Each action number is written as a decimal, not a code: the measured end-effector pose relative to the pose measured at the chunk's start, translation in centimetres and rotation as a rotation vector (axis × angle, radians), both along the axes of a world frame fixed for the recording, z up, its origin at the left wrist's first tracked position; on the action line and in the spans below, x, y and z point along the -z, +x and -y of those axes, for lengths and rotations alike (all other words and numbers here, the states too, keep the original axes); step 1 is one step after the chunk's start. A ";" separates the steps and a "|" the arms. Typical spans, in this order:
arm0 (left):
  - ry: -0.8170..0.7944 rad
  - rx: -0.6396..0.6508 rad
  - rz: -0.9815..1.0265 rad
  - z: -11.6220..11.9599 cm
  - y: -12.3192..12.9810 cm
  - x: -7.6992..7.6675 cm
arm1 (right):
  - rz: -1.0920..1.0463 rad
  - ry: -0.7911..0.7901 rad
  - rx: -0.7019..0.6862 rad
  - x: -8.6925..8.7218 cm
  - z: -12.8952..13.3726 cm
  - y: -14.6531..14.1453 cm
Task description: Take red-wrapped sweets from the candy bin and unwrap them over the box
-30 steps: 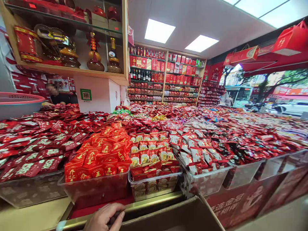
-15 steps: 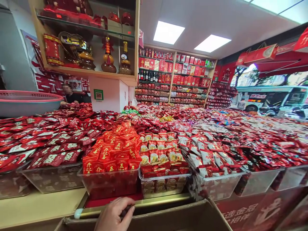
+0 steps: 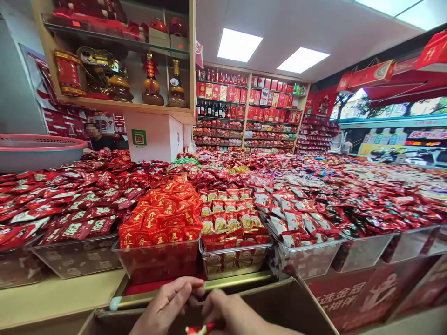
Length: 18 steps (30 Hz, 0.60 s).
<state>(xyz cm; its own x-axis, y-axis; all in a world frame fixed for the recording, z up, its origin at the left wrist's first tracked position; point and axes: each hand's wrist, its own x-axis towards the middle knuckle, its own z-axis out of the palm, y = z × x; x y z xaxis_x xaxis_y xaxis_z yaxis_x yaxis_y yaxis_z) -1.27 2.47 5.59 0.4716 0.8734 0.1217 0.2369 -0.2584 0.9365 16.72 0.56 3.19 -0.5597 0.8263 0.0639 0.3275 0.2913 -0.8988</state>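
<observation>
A small red-and-cream packet (image 3: 198, 330) is at the near side of an open cardboard box (image 3: 303, 307), partly cut off by the bottom of the view and right against the underside of the right hand (image 3: 226, 311); that hand's fingers are curled, but I cannot tell whether they clasp the packet; the left hand (image 3: 171, 302) is just beside it, fingers bent towards the thumb with a narrow gap, and whether anything is pinched there I cannot tell; both hands are over the box, near the middle of its far edge.

Beyond that edge runs a gold-coloured rail (image 3: 240, 281), its pale end cap near the box's far left corner; behind it, along the front edge of the counter (image 3: 63, 295), clear tubs stand in a row; the orange-red tub (image 3: 157, 265) and the durian-print tub (image 3: 237, 263) are nearest the hands, each heaped with wrapped packets; to the left is a dark-red tub (image 3: 77, 253), to the right a white-and-red tub (image 3: 310, 260).

A pink-rimmed basin (image 3: 42, 158) sits towards the counter's left edge; a wooden cabinet (image 3: 139, 105) with ornate bottles hangs above, a person in dark clothing (image 3: 104, 143) is below it, and stocked shelves (image 3: 248, 111) line the back wall.
</observation>
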 end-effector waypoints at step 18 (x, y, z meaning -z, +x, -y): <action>-0.354 -0.178 0.331 1.3 3.1 -1.0 | -0.571 -0.296 0.191 -2.6 0.1 1.5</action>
<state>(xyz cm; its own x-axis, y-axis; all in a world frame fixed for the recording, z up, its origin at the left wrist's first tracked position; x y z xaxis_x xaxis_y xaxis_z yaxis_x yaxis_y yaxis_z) 1.84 1.14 6.62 0.2976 0.9515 -0.0781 -0.0756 0.1050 0.9916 18.19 0.42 5.83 -0.3477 0.9356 0.0616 -0.2017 -0.0105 -0.9794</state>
